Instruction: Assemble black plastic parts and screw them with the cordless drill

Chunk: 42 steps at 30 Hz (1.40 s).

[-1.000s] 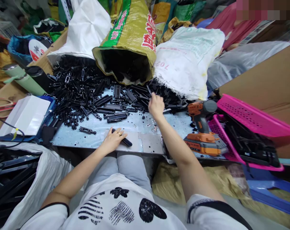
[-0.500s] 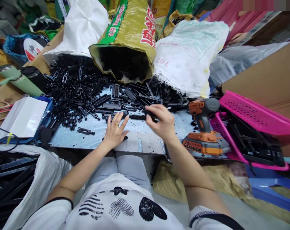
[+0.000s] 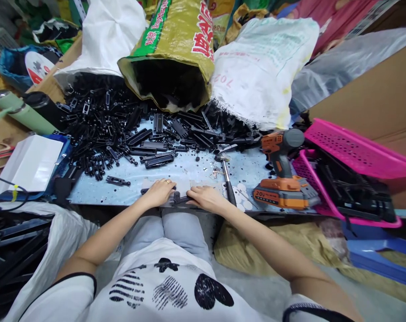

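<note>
At the table's front edge, my left hand [image 3: 160,192] is closed over a slim black part, whose end [image 3: 144,191] sticks out on the left. My right hand [image 3: 205,197] lies beside it, fingers bent on another black part [image 3: 180,197] with a thick rounded end. Both parts are mostly hidden by my fingers. Beyond the hands lies a black folding-looking piece [image 3: 158,159]. A hammer [image 3: 227,176] with a black grip rests right of my right hand, among small pale discs [image 3: 242,197].
A heap of black parts [image 3: 99,120] spreads across the back, below an open yellow sack [image 3: 176,36] and white sacks [image 3: 253,71]. On the right stand an orange cordless drill [image 3: 280,174] and pink baskets [image 3: 357,152]. A white box [image 3: 31,163] sits left.
My right hand has come down toward the table's front edge with a black part, uncovering the hammer. My left hand has drawn in its spread fingers and closed.
</note>
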Tool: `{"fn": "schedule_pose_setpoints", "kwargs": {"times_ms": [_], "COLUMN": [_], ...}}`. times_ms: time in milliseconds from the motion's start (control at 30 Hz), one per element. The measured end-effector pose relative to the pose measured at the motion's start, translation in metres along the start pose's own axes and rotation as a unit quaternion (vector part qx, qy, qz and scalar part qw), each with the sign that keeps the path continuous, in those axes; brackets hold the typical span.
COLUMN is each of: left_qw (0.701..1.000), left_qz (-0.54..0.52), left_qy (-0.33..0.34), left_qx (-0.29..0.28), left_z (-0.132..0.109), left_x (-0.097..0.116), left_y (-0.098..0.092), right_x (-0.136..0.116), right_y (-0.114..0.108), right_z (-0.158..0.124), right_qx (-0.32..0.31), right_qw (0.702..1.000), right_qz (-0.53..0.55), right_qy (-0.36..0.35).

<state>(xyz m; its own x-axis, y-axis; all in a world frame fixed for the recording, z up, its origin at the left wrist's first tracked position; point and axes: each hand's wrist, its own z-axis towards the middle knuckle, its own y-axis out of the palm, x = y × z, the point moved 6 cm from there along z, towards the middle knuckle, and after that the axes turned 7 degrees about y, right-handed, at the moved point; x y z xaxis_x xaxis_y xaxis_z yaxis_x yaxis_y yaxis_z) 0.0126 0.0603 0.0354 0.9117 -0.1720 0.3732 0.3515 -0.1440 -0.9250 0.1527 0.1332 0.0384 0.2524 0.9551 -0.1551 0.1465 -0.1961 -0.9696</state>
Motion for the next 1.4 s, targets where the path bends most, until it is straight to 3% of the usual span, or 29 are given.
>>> {"fn": "schedule_pose_setpoints", "kwargs": {"times_ms": [200,367,600,667,767,833,933,1067,1167,1233,1300,1333,1400], "left_qw": [1.000,0.997,0.986,0.985,0.993,0.997,0.996,0.994,0.990,0.987,0.972,0.950,0.848], "left_qz": [0.006,-0.007,-0.031,-0.038,-0.042,-0.044,-0.058,-0.076,-0.090,-0.086,-0.129,-0.189,-0.380], "left_qy": [-0.008,-0.019,0.016,0.013,0.011,0.027,0.049,-0.045,-0.083,-0.096,-0.125,-0.149,-0.229], "left_qx": [0.029,0.072,0.166,0.167,0.106,0.059,0.050,0.072,0.075,0.092,0.149,0.199,0.291], "left_z": [-0.003,-0.013,-0.024,-0.026,-0.019,-0.001,0.058,0.153,0.181,0.164,0.120,0.090,0.023], "left_x": [0.009,0.004,0.002,0.002,0.001,0.003,0.007,0.001,0.001,-0.005,-0.021,-0.032,-0.059], "left_y": [-0.002,-0.003,-0.005,-0.006,-0.004,-0.002,-0.006,-0.010,-0.013,-0.018,-0.026,-0.032,-0.033], "right_x": [-0.012,-0.026,-0.034,-0.031,-0.021,-0.007,0.036,0.110,0.134,0.136,0.135,0.136,0.137], "right_y": [0.007,-0.014,-0.039,-0.038,-0.029,-0.021,-0.018,-0.036,-0.039,-0.035,-0.029,-0.025,-0.019], "right_z": [0.005,0.002,0.006,0.008,0.008,0.009,0.016,0.040,0.069,0.087,0.098,0.100,0.102], "right_qx": [-0.008,0.035,0.064,0.059,0.043,0.019,0.009,0.083,0.100,0.102,0.109,0.114,0.128], "right_qw": [0.999,0.995,0.993,0.994,0.997,0.999,0.994,0.944,0.926,0.934,0.937,0.937,0.937], "right_qz": [-0.029,-0.057,-0.097,-0.095,-0.066,-0.029,0.018,0.032,0.032,0.017,0.002,-0.001,0.002], "right_qy": [0.043,0.076,0.033,0.019,0.023,0.033,0.110,0.319,0.362,0.343,0.331,0.329,0.325]}}
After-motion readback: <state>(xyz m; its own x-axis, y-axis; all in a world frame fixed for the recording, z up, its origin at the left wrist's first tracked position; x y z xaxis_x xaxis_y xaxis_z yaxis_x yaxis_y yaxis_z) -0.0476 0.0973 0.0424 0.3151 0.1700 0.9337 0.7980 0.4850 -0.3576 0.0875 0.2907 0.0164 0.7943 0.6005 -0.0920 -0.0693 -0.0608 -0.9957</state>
